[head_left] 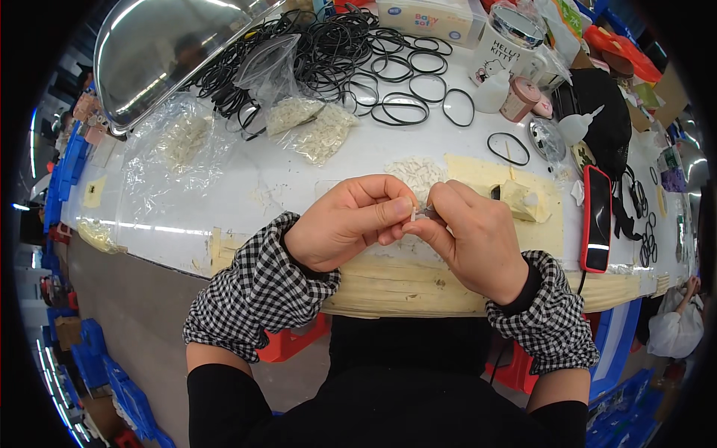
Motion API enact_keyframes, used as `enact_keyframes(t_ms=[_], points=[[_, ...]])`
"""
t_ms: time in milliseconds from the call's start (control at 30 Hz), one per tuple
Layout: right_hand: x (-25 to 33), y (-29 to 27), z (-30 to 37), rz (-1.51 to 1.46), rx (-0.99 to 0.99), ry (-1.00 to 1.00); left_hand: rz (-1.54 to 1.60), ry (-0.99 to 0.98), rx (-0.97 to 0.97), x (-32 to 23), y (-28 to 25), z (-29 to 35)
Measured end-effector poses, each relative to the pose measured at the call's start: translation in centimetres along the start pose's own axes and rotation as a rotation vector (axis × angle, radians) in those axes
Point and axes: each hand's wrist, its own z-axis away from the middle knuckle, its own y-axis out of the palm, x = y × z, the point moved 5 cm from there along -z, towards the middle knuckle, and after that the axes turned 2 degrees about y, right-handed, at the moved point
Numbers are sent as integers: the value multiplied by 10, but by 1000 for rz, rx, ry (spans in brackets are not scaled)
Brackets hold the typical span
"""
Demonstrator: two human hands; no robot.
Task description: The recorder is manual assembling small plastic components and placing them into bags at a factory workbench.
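Note:
My left hand (347, 224) and my right hand (478, 235) meet over the table's near edge, fingertips almost touching. Between thumb and forefinger the left one pinches a small white piece (414, 213). The right one is closed, thumb against forefinger, on a small greyish thing (430, 212) whose kind I cannot make out. Just beyond the fingers lies a pile of small white pieces (418, 173). Farther off, clear bags of similar pale pieces (321, 134) rest on the tabletop. Another, opened plastic bag (179, 145) with such pieces lies to the left.
Tangled black cords and loops (321, 56) cover the far side. A clear dome (172, 52) stands far left. To the right are a red-framed phone (596, 220), a yellowish block (523, 201), a squeeze bottle (493, 91) and a pink jar (520, 98). Yellow tape (418, 287) pads the front edge.

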Motion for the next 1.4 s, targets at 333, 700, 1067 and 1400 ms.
enact_keyframes(t_ms=[333,700,1067,1400], points=[[-4,2,1,-63,31,29,19,110,-201,-9,-10,0],[-1,16,7,63,333,13,132,263,-548,-22,-34,8],[-9,21,8,-90,307,87,226,238,-525,-14,-39,4],[-6,29,5,-80,307,34,13,110,-475,-11,-31,1]])
